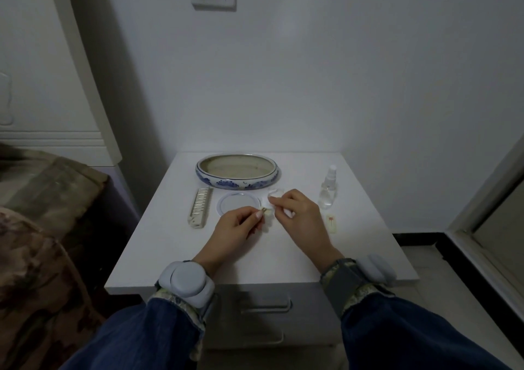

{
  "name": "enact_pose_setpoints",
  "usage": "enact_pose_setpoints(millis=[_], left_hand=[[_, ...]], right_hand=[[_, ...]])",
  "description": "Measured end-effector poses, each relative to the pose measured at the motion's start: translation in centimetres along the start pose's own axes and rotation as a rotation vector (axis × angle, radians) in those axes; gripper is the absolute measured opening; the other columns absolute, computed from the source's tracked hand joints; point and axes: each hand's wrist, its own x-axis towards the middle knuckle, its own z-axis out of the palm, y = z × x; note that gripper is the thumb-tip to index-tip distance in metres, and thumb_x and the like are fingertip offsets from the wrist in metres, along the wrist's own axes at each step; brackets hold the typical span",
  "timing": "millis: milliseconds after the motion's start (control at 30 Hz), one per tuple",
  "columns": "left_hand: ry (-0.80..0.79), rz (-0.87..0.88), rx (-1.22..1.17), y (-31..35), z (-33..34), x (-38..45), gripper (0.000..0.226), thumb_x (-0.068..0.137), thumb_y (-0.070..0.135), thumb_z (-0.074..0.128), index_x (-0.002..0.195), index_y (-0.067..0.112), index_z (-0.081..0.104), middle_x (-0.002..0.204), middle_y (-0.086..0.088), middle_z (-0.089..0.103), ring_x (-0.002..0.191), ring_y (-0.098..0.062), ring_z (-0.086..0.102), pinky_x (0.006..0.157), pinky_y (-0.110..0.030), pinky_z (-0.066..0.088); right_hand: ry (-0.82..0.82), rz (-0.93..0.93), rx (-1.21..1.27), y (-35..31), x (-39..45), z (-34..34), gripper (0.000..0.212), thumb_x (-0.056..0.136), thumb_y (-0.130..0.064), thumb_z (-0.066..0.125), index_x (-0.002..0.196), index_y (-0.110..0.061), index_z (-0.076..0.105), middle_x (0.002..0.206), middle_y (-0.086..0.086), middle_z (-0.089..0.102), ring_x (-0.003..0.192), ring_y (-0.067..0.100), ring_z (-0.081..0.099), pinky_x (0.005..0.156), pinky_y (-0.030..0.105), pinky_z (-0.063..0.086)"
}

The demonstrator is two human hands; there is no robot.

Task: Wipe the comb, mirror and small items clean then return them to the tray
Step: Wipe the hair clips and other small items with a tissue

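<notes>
My left hand (237,225) pinches a small golden item (263,210) at its fingertips, above the white nightstand (255,262). My right hand (297,213) grips a white wipe (272,199) that touches the small item. A round mirror (237,202) with a pale rim lies flat just behind my left hand. The cream comb (200,207) lies left of the mirror. The blue-and-white ceramic tray (237,181) stands at the back with nothing in it. A small cream hair clip (330,222) with a red mark lies right of my right hand.
A clear spray bottle (328,187) stands at the right, behind the clip. The nightstand has drawers below its front edge. A bed with a patterned cover (37,227) is close on the left. A door frame (482,199) is on the right.
</notes>
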Motion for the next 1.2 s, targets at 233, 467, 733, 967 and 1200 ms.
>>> enact_pose_setpoints(millis=[233,467,733,967,1200], left_hand=[[-0.008,-0.016,-0.085,0.1,0.0,-0.1,0.029,0.097,0.021,0.047,0.074,0.014,0.062,0.068,0.0,0.056,0.056,-0.002,0.046,0.057,-0.013,0.038],[-0.005,0.002,-0.162,0.3,0.0,0.0,0.027,0.097,0.022,0.047,0.076,0.013,0.063,0.071,-0.004,0.058,0.062,-0.008,0.048,0.06,-0.017,0.04],[-0.041,-0.029,-0.206,0.6,0.1,-0.1,0.028,0.097,0.017,0.047,0.074,0.013,0.063,0.065,0.003,0.056,0.057,-0.003,0.048,0.057,-0.012,0.039],[-0.047,-0.048,-0.205,0.4,-0.1,0.0,0.028,0.097,0.018,0.048,0.074,0.013,0.063,0.068,0.0,0.057,0.059,-0.005,0.048,0.058,-0.013,0.039],[-0.01,-0.066,-0.188,0.4,-0.1,-0.1,0.029,0.097,0.018,0.047,0.073,0.01,0.062,0.064,0.003,0.055,0.055,-0.002,0.046,0.055,-0.012,0.037]], right_hand=[[0.139,0.296,0.101,-0.1,0.4,-1.2,0.024,0.085,0.001,0.059,0.107,-0.003,0.068,0.09,0.004,0.063,0.079,0.004,0.055,0.072,-0.002,0.036],[-0.242,0.839,0.841,-1.6,1.1,-1.9,0.023,0.094,-0.003,0.041,0.098,-0.003,0.063,0.081,0.008,0.063,0.06,0.009,0.059,0.046,0.013,0.039],[-0.38,0.923,1.084,-1.2,1.1,-1.6,0.034,0.096,-0.002,0.032,0.124,0.012,0.044,0.081,0.01,0.06,0.064,0.012,0.062,0.058,0.02,0.05],[-0.289,0.86,1.285,-1.5,1.6,-2.0,0.033,0.093,0.002,0.025,0.11,0.007,0.054,0.092,0.015,0.068,0.076,0.016,0.066,0.07,0.022,0.053],[0.134,0.556,0.639,-1.7,2.0,-3.0,0.019,0.093,-0.001,0.047,0.101,-0.01,0.061,0.085,-0.002,0.062,0.076,0.003,0.055,0.065,0.007,0.043]])
